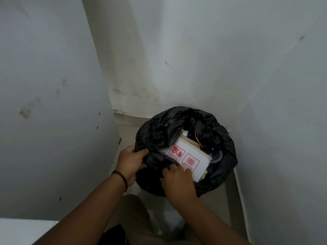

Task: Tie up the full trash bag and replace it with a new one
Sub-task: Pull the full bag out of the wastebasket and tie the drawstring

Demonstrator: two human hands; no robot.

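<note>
trash bag [185, 131] rim at 7 o'clock | left hand [130, 161] grip grasping rim | right hand [177, 181] grip grasping rim just beside | slack lies toward 1 o'clock | hands equally near

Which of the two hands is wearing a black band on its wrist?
The left hand, gripping the near-left edge of the trash bag. Its wrist carries the black band; the right hand's wrist is bare.
</note>
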